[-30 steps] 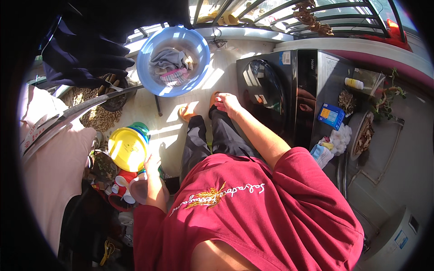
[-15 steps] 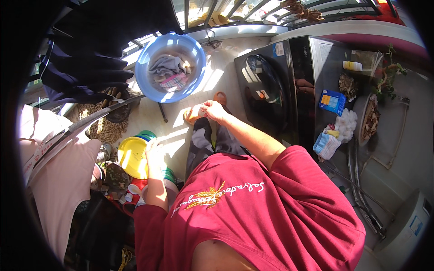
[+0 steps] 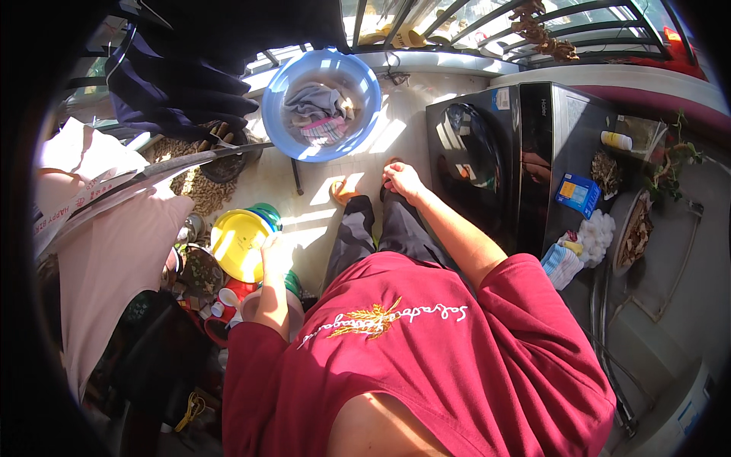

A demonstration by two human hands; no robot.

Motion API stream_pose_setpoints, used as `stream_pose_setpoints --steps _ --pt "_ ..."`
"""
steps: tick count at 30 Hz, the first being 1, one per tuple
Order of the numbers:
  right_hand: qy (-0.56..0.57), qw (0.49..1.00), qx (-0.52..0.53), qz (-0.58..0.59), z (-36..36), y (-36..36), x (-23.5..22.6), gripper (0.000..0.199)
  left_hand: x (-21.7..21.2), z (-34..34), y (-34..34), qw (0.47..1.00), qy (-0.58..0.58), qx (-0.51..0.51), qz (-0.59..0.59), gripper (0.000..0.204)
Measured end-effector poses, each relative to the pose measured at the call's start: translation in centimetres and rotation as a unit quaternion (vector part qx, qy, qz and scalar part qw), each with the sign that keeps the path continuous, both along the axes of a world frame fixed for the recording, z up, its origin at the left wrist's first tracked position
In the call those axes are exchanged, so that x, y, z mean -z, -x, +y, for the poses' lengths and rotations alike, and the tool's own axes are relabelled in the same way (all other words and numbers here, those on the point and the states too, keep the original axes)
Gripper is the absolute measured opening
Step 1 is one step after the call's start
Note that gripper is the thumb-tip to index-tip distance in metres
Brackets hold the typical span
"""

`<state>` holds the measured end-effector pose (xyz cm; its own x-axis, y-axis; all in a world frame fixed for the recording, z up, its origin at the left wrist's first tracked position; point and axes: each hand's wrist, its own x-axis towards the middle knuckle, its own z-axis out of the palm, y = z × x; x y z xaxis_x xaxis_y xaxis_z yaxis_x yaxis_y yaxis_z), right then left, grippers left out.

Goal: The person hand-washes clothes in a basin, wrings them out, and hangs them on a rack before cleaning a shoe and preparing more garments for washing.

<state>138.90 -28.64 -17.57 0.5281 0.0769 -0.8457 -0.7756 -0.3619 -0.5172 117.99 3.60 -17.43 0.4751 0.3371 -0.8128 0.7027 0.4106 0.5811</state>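
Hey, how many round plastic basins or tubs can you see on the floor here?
2: a blue basin holding laundry near the window, and a yellow tub by the left hand. More may be hidden in the clutter at left.

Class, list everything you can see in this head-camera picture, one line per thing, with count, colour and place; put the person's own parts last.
basin: one, blue, on the floor ahead, holding crumpled clothes
washing machine: one, black, front-loading, at right
box: one, blue, on the washing machine
yellow lid: one, on a container at left
dark garments: several, navy, hanging upper left
pink cloth: one, far left
red shirt: one, worn by the person
left hand: one, at the edge of the yellow lid
right hand: one, lowered beside the washing machine, holding nothing visible
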Motion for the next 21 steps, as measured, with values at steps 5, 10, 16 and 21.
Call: stream_pose_setpoints --steps 5,10,16,21 --pt "-0.035 0.999 -0.017 0.002 1.9 0.0 -1.5 0.02 -1.2 0.8 -0.1 1.0 -0.02 0.012 -0.011 0.021" --pt "-0.071 0.997 -0.001 -0.022 1.3 -0.5 -1.0 0.019 -3.6 2.6 -0.8 0.987 -0.081 0.134 -0.012 0.02" --pt "-0.062 0.996 -0.05 -0.037 1.9 -1.8 -3.0 0.026 -5.8 6.1 8.0 0.957 -0.186 0.219 -0.031 0.018" --pt "-0.036 0.99 -0.132 -0.035 1.4 -3.0 -4.0 0.031 -9.5 3.4 13.8 0.928 -0.289 0.236 -0.017 0.018"
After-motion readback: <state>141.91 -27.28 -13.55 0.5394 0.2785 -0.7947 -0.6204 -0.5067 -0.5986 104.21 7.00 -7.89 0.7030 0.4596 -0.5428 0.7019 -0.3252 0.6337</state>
